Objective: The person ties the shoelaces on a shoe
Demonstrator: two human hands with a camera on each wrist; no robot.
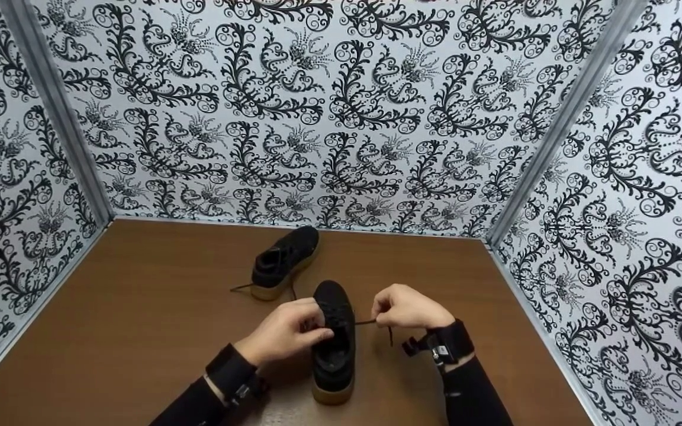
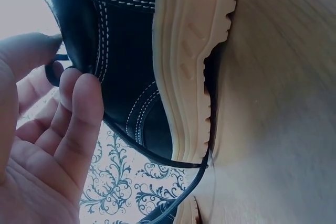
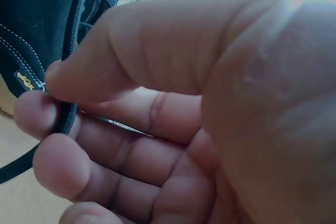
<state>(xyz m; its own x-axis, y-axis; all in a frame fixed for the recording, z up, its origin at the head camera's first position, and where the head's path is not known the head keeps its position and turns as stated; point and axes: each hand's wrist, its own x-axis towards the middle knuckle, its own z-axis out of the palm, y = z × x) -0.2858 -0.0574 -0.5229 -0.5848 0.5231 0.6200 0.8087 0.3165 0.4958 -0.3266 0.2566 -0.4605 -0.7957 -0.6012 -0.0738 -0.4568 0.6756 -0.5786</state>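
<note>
A black shoe [image 1: 334, 378] with a tan sole stands upright on the table, toe pointing away. At its opening, my left hand [image 1: 288, 330] has thumb and fingers curled at a small loop of shoelace [image 2: 51, 73], close against the shoe's upper edge. To the right of the shoe, my right hand [image 1: 409, 307] pinches the black lace [image 3: 67, 116] between thumb and fingertips. This lace stretches sideways from the shoe to the fingers, and its loose end hangs below them. Another length of lace [image 2: 152, 156] runs down the shoe's left side to the table.
A second black shoe [image 1: 285, 257] with a tan sole stands farther back and to the left, its laces loose. The brown wooden table [image 1: 140, 313] is enclosed by panels [image 1: 293, 118] with a black-and-white floral pattern.
</note>
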